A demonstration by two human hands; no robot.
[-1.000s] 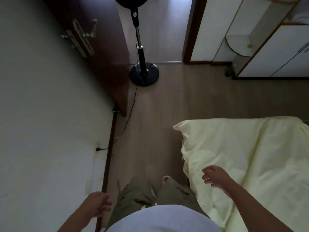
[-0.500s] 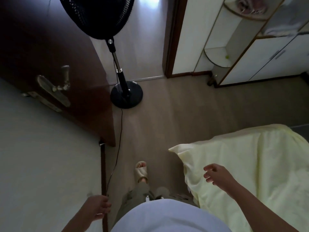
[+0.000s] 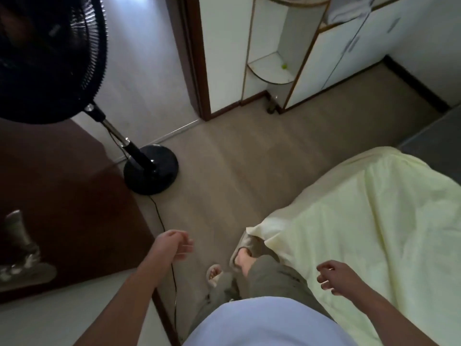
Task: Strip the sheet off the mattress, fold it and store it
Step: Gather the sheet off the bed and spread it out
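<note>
A pale yellow sheet [image 3: 374, 221] covers the mattress at the right, its near corner hanging loose by my feet. My right hand [image 3: 336, 277] hovers just above the sheet's near edge with fingers loosely curled, holding nothing. My left hand [image 3: 174, 244] hangs over the floor left of the bed, fingers relaxed and empty, well apart from the sheet.
A black standing fan [image 3: 47, 58] rises at the left on a round base [image 3: 151, 172], its cable [image 3: 164, 233] trailing along the floor. A dark wooden door [image 3: 74, 208] stands open at the left. White cupboards [image 3: 336, 58] and a corner shelf [image 3: 272, 68] line the far wall.
The view has swung up and to the right, so the fan head now fills the upper left. My left hand rose forward over the floor. My feet stepped closer to the bed corner.
</note>
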